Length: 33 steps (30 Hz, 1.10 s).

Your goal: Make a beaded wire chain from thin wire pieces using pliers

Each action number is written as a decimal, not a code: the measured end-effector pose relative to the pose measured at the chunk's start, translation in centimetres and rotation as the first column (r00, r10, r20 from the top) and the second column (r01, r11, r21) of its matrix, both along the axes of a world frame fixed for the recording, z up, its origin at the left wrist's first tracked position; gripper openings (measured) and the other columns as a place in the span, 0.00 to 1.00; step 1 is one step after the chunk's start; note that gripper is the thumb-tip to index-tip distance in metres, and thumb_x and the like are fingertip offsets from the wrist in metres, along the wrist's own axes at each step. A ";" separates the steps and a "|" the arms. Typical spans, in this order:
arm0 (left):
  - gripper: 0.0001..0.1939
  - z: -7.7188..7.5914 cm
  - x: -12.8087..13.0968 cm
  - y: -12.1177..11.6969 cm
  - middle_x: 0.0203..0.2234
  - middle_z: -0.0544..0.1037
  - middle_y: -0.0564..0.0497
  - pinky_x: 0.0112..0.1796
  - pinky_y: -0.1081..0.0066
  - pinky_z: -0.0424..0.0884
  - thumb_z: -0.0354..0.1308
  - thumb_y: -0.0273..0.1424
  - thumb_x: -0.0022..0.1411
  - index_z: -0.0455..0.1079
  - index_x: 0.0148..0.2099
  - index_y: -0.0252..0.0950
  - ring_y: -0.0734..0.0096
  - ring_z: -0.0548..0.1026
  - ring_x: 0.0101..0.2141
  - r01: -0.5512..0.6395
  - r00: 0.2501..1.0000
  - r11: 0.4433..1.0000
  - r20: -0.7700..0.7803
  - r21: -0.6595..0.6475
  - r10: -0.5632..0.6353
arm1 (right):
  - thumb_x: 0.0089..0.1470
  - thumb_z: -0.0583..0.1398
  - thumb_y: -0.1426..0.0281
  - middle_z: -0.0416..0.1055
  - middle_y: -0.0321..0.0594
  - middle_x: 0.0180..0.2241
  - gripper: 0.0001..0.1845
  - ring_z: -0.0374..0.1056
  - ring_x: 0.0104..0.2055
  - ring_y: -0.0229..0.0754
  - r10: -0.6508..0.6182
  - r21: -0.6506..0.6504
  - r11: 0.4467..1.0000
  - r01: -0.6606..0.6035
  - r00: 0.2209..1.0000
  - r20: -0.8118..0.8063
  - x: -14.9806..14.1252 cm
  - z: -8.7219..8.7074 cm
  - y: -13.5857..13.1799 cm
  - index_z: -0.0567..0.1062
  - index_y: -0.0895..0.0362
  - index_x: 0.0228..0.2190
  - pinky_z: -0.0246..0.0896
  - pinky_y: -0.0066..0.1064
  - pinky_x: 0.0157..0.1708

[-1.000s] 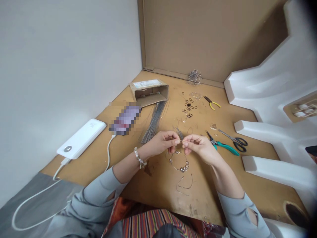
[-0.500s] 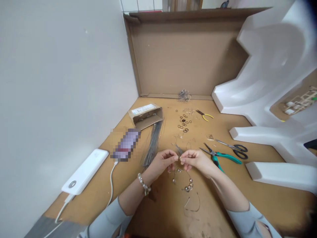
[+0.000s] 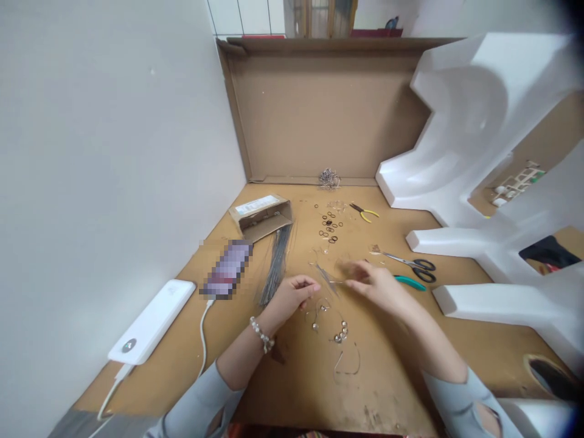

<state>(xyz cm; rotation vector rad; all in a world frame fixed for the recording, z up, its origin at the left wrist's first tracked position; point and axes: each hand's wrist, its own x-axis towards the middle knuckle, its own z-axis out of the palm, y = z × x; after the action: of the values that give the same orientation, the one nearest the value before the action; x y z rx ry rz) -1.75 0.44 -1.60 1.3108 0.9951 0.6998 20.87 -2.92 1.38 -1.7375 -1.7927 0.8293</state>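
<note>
My left hand (image 3: 296,293) is closed in a pinch beside the bundle of grey wires (image 3: 274,267); what sits at its fingertips is too small to make out. Over the teal-handled pliers (image 3: 410,282), my right hand (image 3: 375,285) has thumb and fingers apart, smeared by motion, and hides the jaws. A thin silvery piece (image 3: 337,282) shows by its thumb. Between the hands are several loose wire pins (image 3: 325,275). Below them, a chain of clear beads (image 3: 342,332) and a curved wire (image 3: 349,371) rest on the table.
Dark rings (image 3: 329,226), yellow-handled pliers (image 3: 364,212) and a tangle of metal bits (image 3: 329,178) lie further back. Scissors (image 3: 413,264) are at right, near white foam blocks (image 3: 483,298). At left are a small open box (image 3: 262,219), a blurred phone (image 3: 228,267) and a cabled power bank (image 3: 152,322).
My right hand has parted from the left and moved right, over the teal pliers, its fingers opening. The left hand stays pinched near its place. The view has shifted slightly.
</note>
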 end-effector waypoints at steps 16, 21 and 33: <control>0.16 1.0 -1.4 0.4 0.16 0.59 0.60 0.20 0.77 0.45 0.61 0.40 0.50 0.67 0.31 0.31 0.85 0.52 0.16 0.084 0.978 0.990 0.201 -0.113 -0.060 | 0.45 0.57 0.64 0.69 0.51 0.38 0.19 0.68 0.37 0.52 -0.081 0.042 0.995 0.086 0.526 0.847 4.2 -0.9 -2.4 0.69 0.61 0.40 0.57 0.35 0.30; 0.13 1.4 -1.8 0.7 0.16 0.63 0.58 0.19 0.76 0.44 0.57 0.37 0.54 0.67 0.30 0.31 0.85 0.51 0.16 0.118 0.969 0.990 0.225 -0.075 -0.098 | 0.49 0.56 0.67 0.69 0.45 0.37 0.15 0.66 0.39 0.47 -0.119 0.343 0.899 -0.273 0.602 0.790 4.0 1.0 -2.8 0.67 0.58 0.40 0.58 0.33 0.33; 0.12 0.9 -1.7 0.7 0.15 0.59 0.59 0.18 0.76 0.40 0.57 0.35 0.55 0.67 0.30 0.29 0.86 0.49 0.16 0.262 0.912 0.950 0.366 -0.172 -0.186 | 0.53 0.58 0.70 0.72 0.45 0.35 0.12 0.60 0.35 0.45 -0.157 0.472 0.590 -0.655 0.481 0.863 1.8 2.8 -2.0 0.69 0.57 0.42 0.49 0.35 0.34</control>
<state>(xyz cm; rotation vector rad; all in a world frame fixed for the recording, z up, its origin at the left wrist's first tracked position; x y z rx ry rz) -3.47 1.12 -0.66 1.0435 0.6033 0.5980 22.65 -4.91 4.20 -1.2197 -2.5296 -0.9356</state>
